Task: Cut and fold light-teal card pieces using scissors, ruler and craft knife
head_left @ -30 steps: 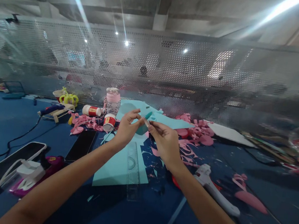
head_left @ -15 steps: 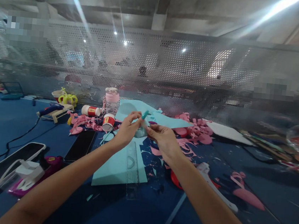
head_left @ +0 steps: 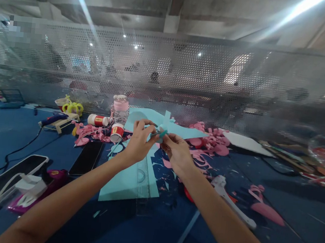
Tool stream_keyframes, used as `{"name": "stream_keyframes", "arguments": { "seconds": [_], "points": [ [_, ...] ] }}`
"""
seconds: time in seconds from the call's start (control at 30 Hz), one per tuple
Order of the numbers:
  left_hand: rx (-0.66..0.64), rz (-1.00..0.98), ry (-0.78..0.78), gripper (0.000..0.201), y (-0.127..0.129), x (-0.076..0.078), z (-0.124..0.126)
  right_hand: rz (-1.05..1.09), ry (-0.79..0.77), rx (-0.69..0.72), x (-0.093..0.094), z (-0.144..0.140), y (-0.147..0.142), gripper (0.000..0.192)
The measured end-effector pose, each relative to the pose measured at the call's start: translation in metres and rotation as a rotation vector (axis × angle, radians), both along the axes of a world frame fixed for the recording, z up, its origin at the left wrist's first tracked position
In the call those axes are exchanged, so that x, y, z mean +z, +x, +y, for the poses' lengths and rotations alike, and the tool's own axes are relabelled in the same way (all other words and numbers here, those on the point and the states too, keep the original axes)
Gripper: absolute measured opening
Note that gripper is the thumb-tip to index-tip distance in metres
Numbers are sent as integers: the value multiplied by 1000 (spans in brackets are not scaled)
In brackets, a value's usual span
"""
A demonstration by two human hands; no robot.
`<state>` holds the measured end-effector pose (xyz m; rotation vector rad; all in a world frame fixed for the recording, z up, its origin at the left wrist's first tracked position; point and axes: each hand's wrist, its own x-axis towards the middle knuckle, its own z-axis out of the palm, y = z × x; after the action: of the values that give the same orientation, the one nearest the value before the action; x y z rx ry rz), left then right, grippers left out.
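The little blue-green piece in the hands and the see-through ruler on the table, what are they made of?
The blue-green piece, pinched by the left hand and right hand, looks like thin matte paper or foam sheet: flat colour, no shine. The ruler looks like clear glossy plastic: the sheet beneath shows through it.

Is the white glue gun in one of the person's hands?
No. The white glue gun lies on the table beside the right forearm, while both hands pinch a small teal paper piece.

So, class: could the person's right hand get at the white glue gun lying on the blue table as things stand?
Probably yes: the white glue gun lies uncovered beside the right forearm, but the right hand is pinching a small teal paper piece together with the left hand.
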<state>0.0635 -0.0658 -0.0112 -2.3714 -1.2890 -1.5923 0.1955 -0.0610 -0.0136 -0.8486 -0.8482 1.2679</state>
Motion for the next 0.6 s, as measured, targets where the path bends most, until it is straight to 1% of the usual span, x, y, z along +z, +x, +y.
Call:
{"name": "stream_keyframes", "arguments": {
  "seconds": [0.07,0.17,0.23,0.27,0.3,0.37,0.47,0.53,0.6],
  "points": [
    [-117,-69,-65,14,-2,0,6,7,-4,45,2,-1,1,36],
    [-331,-128,-205,16,-9,4,15,-28,33,183,9,-1,6,29],
    [-420,-105,-245,15,-14,5,20,-74,63,250,13,1,12,30],
    [-439,-84,-244,14,-16,6,22,-101,76,259,15,3,15,31],
    [-449,-68,-241,13,-17,6,23,-127,85,247,15,4,16,32],
    [-474,-64,-256,12,-18,5,25,-175,104,182,13,7,18,33],
    [-509,-137,-300,16,-16,2,26,-232,150,54,8,10,16,37],
    [-481,-190,-280,19,-16,0,27,-288,228,-15,6,10,15,38],
    [-407,-229,-228,20,-16,-1,28,-346,307,-79,5,9,14,34]
  ]
}}
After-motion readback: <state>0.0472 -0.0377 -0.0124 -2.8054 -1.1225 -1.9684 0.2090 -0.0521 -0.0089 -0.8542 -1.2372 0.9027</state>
